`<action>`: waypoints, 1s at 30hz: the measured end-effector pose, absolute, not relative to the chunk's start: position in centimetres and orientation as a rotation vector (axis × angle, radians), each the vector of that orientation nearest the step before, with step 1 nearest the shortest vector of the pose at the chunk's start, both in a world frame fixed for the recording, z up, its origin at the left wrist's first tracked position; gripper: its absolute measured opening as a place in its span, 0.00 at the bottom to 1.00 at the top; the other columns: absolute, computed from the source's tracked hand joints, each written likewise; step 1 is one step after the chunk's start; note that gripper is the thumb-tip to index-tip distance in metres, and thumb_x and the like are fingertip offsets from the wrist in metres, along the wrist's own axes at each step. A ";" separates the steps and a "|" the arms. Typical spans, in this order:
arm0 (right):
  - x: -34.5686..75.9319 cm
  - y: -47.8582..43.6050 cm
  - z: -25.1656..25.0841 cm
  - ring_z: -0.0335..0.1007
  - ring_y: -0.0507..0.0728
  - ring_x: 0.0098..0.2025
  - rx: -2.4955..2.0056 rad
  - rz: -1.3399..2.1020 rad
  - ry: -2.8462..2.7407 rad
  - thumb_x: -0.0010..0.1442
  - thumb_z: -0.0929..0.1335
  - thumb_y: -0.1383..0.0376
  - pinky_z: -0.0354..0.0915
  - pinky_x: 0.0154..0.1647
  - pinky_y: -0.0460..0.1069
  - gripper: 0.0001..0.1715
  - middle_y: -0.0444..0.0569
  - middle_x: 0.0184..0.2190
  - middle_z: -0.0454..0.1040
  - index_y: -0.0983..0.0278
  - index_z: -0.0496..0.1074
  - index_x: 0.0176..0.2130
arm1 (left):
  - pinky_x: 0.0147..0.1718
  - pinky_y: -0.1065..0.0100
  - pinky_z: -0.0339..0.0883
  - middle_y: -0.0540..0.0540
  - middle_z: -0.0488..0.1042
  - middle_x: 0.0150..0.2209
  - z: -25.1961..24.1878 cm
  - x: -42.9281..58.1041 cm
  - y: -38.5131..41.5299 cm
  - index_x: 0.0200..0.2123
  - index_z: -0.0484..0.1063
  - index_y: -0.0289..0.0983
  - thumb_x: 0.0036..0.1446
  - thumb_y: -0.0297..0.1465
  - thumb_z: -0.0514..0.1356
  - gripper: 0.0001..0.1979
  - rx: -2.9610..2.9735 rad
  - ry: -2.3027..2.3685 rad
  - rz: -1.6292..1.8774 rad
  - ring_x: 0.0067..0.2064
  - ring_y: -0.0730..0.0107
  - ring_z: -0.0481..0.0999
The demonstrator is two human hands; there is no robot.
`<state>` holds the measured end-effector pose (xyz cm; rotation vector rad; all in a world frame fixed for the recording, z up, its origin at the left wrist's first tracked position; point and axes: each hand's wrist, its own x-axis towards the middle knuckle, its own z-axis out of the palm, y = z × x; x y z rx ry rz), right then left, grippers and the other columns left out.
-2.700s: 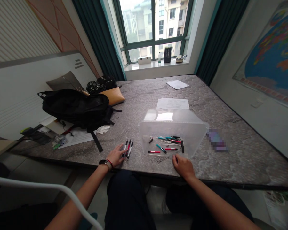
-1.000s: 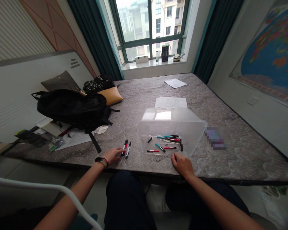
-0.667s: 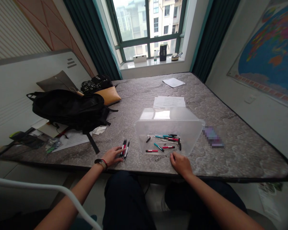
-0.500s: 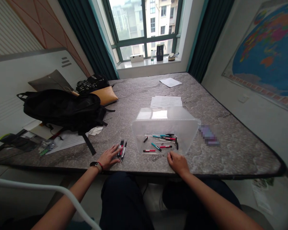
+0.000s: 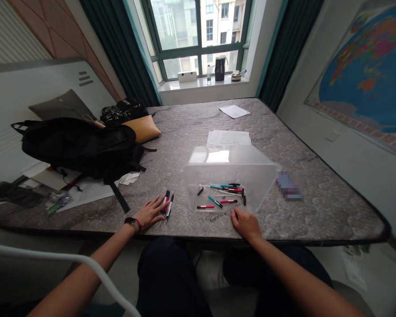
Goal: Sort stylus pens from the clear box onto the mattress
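My left hand [image 5: 148,214] lies flat on the mattress [image 5: 171,171], fingers spread, with its fingertips touching a small row of pens [image 5: 169,207] in black, red and white. To the right, my right hand [image 5: 246,224] rests on the mattress with its fingers curled in, and nothing shows in it. Just beyond that hand a clear plastic box [image 5: 262,180] lies with its open side toward me. Inside the box are scattered several pens and pen parts, among them a teal pen piece [image 5: 215,201] and a red pen piece [image 5: 205,207].
A black backpack [image 5: 79,145] lies on the left, beside a tan pouch [image 5: 143,128] and papers [image 5: 89,197]. Behind the box are paper sheets [image 5: 229,138]. A blurred-out purple object [image 5: 288,186] lies right of the box. A white curved tube [image 5: 69,257] crosses the lower left.
The view has shifted slightly. My left hand stays spread at the pens and my right hand stays curled in front of the box; the pens look unmoved.
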<state>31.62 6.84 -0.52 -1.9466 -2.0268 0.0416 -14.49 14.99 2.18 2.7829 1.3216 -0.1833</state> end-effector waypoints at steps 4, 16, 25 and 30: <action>31.6 6.9 -0.5 0.68 0.53 0.25 -1.927 0.038 -2.032 0.66 0.59 0.59 0.44 0.27 0.50 0.20 0.48 0.25 0.75 0.63 0.71 0.28 | 0.60 0.50 0.52 0.46 0.42 0.70 1.9 -14.6 15.1 0.68 0.40 0.52 0.63 0.51 0.47 0.34 2.772 1.345 -0.159 0.69 0.50 0.46; 31.5 6.8 -0.3 0.67 0.53 0.24 -1.914 0.014 -2.041 0.66 0.60 0.60 0.44 0.27 0.50 0.19 0.47 0.24 0.75 0.63 0.70 0.28 | 0.61 0.53 0.51 0.45 0.44 0.70 1.0 -14.7 14.8 0.69 0.36 0.46 0.64 0.51 0.46 0.36 2.739 1.409 -0.067 0.69 0.55 0.46; 31.6 6.8 -0.5 0.67 0.53 0.25 -1.917 0.039 -2.034 0.67 0.59 0.59 0.44 0.27 0.50 0.19 0.48 0.26 0.75 0.63 0.70 0.28 | 0.62 0.52 0.51 0.46 0.44 0.70 1.0 -14.6 14.7 0.69 0.36 0.45 0.65 0.49 0.45 0.35 2.722 1.425 -0.081 0.70 0.55 0.45; 31.6 6.8 -0.7 0.67 0.53 0.25 -1.910 0.046 -2.019 0.67 0.59 0.59 0.44 0.27 0.50 0.20 0.49 0.25 0.75 0.63 0.70 0.28 | 0.62 0.51 0.52 0.46 0.46 0.70 1.2 -14.6 14.6 0.69 0.37 0.46 0.65 0.48 0.45 0.34 2.708 1.440 -0.064 0.69 0.54 0.46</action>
